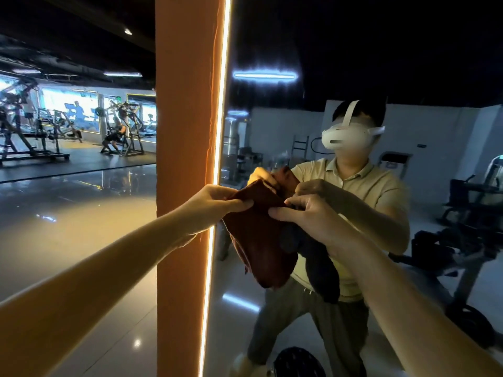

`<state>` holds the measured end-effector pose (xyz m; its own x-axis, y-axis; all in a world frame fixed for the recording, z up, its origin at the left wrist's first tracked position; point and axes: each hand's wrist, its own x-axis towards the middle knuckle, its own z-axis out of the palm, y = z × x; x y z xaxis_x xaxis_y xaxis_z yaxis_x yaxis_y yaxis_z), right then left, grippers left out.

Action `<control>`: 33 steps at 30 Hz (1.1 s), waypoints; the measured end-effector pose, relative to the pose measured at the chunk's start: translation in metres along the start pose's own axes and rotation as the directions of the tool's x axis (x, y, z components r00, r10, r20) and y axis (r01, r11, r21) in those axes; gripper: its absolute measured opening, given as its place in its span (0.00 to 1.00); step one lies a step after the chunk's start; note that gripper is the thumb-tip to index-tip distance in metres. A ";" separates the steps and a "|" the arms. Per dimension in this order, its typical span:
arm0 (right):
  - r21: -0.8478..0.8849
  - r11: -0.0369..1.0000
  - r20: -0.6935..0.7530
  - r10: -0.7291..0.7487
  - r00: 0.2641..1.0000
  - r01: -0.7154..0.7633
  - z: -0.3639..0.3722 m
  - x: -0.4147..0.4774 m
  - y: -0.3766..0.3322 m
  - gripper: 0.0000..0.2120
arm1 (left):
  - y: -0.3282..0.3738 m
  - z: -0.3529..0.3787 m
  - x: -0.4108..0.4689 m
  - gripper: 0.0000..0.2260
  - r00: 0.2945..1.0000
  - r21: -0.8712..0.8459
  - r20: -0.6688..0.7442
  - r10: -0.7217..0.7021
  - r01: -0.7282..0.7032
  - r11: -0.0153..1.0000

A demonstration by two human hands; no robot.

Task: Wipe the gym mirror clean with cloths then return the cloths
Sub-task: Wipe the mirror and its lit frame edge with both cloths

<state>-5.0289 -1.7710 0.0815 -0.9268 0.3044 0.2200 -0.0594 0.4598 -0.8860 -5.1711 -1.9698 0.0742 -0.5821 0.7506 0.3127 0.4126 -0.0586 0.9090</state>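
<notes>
Biggest first: the mirror [394, 63] is filling the frame from 12 round to 5 o'clock and reflecting the person. No cloth appears to be touching the glass, so wiping is probably not yet under way. The orange pillar [185, 104] is running 12 to 6 just beside it, with the light strip [221, 104] glowing along the shared edge.

The red-brown cloth [258, 240] is hanging just off centre toward 4 o'clock, stretched between both hands in front of the mirror's left edge. The dark cloth [321, 268] is dangling at 4 o'clock of it, under the right hand.

The left hand [209, 205], at 9 o'clock of the cloth, is pinching a top corner, thumb and fingers clamped together on fabric. The right hand [307, 216], at 3 o'clock, is pinching the other top edge. How it is gripping the dark cloth is hidden.

Risks:
- The right hand is managing two cloths, so regripping could be sending the dark cloth to the floor [81, 227].
- A bunched cloth could be leaving streaks.
- A wipe starting at the edge could be snagging the light strip.
</notes>
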 end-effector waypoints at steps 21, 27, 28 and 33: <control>-0.380 0.871 -0.337 -0.444 0.830 0.312 -0.037 0.057 -0.102 0.08 | 0.143 -0.050 0.087 0.08 0.826 0.817 -0.298 0.479 -0.039 0.575; -0.525 0.780 -0.407 -0.581 0.705 0.340 -0.046 0.080 -0.117 0.15 | 0.163 0.002 0.134 0.10 0.568 0.521 -0.597 0.567 -0.263 0.812; -0.583 0.753 -0.406 -0.595 0.694 0.305 -0.048 0.080 -0.115 0.15 | 0.157 0.011 0.140 0.12 0.572 0.511 -0.566 0.593 -0.321 0.797; -0.699 0.663 -0.432 -0.692 0.578 0.270 -0.065 0.062 -0.103 0.08 | 0.107 0.034 0.157 0.23 0.410 0.686 -0.307 0.859 -0.531 0.498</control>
<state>-5.0565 -1.7454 0.2131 -0.3344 0.2186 0.9167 -0.0308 0.9697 -0.2425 -5.1951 -1.8359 0.2112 -0.0993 0.0553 0.9935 0.9949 0.0237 0.0981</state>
